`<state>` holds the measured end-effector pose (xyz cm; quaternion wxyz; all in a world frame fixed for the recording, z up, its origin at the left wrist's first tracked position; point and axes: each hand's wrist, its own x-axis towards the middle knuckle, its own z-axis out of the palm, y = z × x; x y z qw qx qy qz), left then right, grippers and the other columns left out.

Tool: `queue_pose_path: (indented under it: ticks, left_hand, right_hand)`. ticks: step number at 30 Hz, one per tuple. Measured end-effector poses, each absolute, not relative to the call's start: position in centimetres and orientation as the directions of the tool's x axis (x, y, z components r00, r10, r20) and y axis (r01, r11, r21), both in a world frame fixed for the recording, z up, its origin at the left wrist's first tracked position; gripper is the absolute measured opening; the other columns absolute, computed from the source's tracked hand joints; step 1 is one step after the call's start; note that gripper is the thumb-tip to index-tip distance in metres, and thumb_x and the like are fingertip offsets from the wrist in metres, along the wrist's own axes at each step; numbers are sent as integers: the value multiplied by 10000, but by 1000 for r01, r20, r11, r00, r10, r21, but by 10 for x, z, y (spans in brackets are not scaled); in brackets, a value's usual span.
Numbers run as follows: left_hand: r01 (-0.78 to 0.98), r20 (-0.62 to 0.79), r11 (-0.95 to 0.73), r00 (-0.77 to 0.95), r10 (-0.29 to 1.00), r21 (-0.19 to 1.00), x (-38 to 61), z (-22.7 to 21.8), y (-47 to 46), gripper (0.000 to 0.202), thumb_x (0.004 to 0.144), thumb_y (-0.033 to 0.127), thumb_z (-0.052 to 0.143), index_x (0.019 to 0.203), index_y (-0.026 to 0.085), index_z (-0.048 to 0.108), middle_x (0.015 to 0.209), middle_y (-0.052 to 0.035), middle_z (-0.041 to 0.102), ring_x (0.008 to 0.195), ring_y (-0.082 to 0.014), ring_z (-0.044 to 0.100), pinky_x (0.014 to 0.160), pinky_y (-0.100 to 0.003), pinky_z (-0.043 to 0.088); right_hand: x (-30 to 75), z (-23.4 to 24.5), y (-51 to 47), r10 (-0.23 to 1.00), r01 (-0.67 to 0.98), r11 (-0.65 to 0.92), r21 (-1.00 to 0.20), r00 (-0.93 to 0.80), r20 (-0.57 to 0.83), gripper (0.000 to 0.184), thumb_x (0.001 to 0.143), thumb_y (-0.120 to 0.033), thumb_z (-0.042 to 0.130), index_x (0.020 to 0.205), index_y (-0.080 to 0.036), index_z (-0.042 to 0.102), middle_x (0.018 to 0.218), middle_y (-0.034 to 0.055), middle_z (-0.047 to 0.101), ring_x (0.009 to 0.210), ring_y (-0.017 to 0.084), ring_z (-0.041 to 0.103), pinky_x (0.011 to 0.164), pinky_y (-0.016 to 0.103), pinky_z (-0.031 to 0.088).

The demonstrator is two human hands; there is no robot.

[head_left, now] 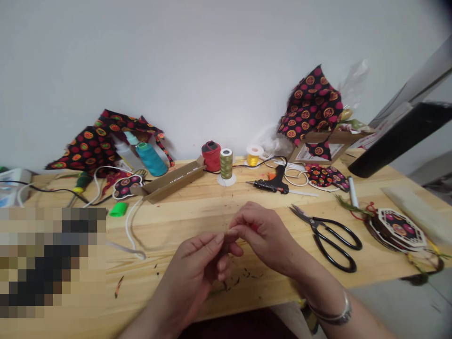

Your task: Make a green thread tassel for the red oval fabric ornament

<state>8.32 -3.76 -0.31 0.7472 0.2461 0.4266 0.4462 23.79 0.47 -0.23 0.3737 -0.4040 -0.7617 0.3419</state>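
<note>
My left hand (201, 266) and my right hand (263, 233) meet fingertip to fingertip above the wooden table (197, 207), near its front edge. Both are closed in a pinch on something too small to make out between them. A silver bangle (335, 313) sits on my right wrist. Black scissors (326, 235) lie just right of my right hand. A black glue gun (273, 184) lies beyond the hands.
Thread spools stand at the back: red (211, 156), olive (226, 164), yellow (253, 156), teal (151, 158). Patterned fabric (102, 136) is heaped back left, more fabric (312, 106) over a box back right. A white cord (130, 226), green cap (118, 209), cardboard strip (173, 181) and octagonal ornament (397, 228) lie around.
</note>
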Motion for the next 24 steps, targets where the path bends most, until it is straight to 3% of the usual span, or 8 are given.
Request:
queue_pose_path:
  ticks: [4, 11, 24]
  left_hand:
    - [-414, -411, 472, 232, 882, 778, 83, -3, -38, 186, 808, 236, 619, 893, 144, 756, 716, -62, 664, 511, -75, 441, 469, -200, 329]
    - [-445, -414, 468, 218, 884, 764, 87, 0, -38, 133, 789, 219, 647, 787, 131, 747, 691, -56, 655, 476, -42, 369, 443, -174, 284]
    - [-432, -437, 470, 180, 881, 770, 86, -2, -38, 128, 768, 222, 675, 784, 117, 746, 639, -37, 611, 458, -25, 308, 425, -160, 236]
  right_hand:
    - [239, -3, 6, 886, 370, 416, -831, -371, 278, 199, 773, -21, 589, 643, -171, 609, 659, -34, 584, 695, 101, 529, 671, 237, 387]
    - [240, -1, 8, 891, 359, 411, -838, -353, 286, 154, 807, -110, 591, 670, -176, 618, 665, -22, 579, 696, 115, 532, 666, 250, 396]
    - [241, 4, 14, 892, 373, 426, -824, -329, 312, 145, 801, -144, 612, 661, -180, 616, 639, -27, 570, 665, 116, 520, 642, 247, 388]
